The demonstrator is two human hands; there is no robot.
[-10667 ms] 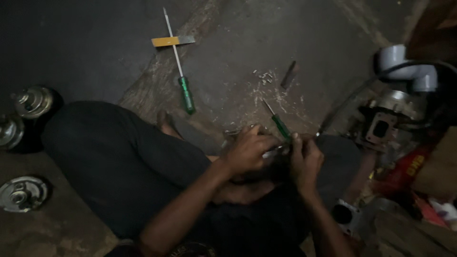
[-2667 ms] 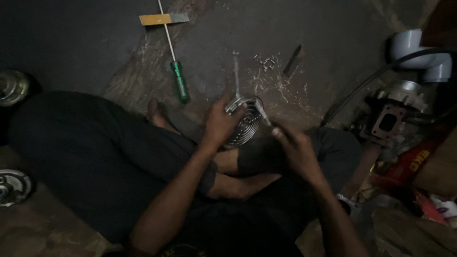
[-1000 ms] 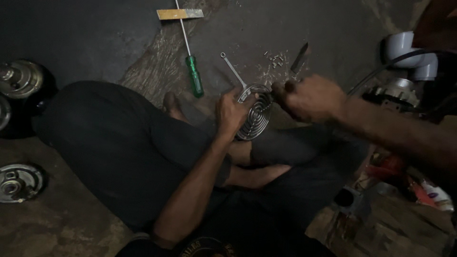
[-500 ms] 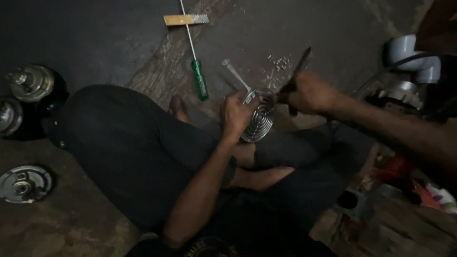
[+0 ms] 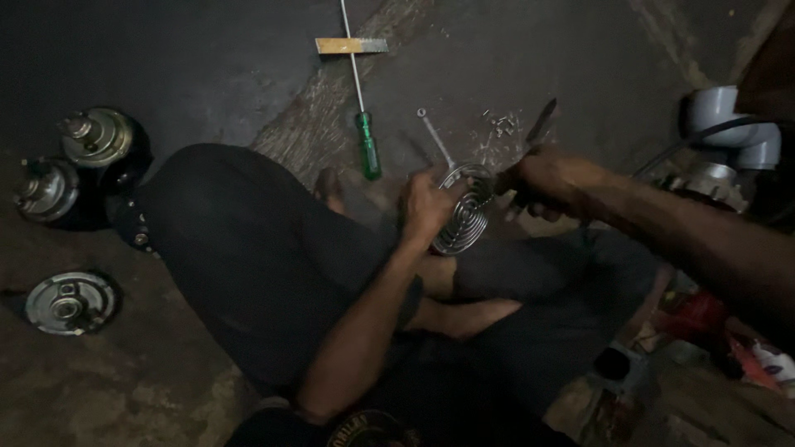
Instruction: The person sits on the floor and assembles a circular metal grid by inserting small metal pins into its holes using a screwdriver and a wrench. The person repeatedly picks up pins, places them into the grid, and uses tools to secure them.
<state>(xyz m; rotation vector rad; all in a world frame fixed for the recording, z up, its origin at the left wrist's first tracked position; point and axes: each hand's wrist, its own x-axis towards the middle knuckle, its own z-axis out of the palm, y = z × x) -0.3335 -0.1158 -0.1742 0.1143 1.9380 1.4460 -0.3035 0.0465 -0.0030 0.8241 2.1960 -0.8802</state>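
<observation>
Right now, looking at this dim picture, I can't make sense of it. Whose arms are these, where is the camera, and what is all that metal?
There is no machine here: a person sits cross-legged on a dark floor, and the camera is worn on their head, looking down at their own arms. The left hand holds a round metal disc with a spiral of rings over the lap. The right hand grips a dark, narrow tool just beside it; what kind is too dim to tell. On the floor lie a green-handled screwdriver, a long bolt and a scatter of small screws. Three round metal parts sit to the left.
</observation>
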